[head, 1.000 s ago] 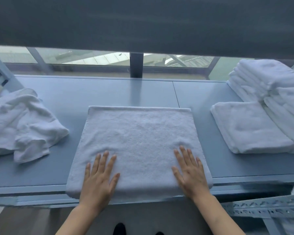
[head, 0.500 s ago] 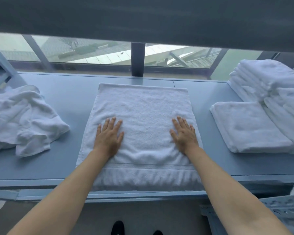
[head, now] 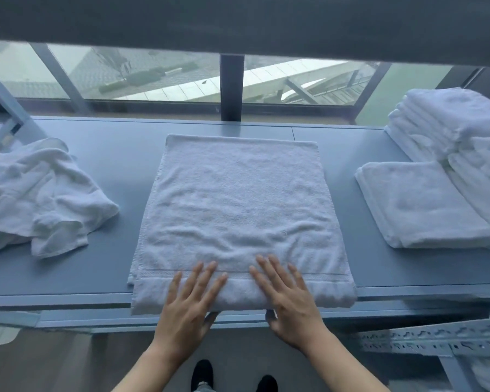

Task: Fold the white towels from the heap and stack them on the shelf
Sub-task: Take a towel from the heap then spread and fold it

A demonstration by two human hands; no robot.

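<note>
Head view: the half-folded towel [head: 238, 216] lies flat on the shelf [head: 111, 165], between the heap [head: 40, 199] to the left and the folded stack [head: 425, 205] to the right. Its near hem overhangs the shelf's front lip. Left hand [head: 193, 304] and right hand [head: 289, 301] rest side by side on the middle of that hem, fingers straight and spread, holding nothing. Whether the thumbs hook under the hem I cannot tell. The cloth runs straight away from the fingers toward the window, so a next fold likely carries the near hem forward, both hands equally placed.
</note>
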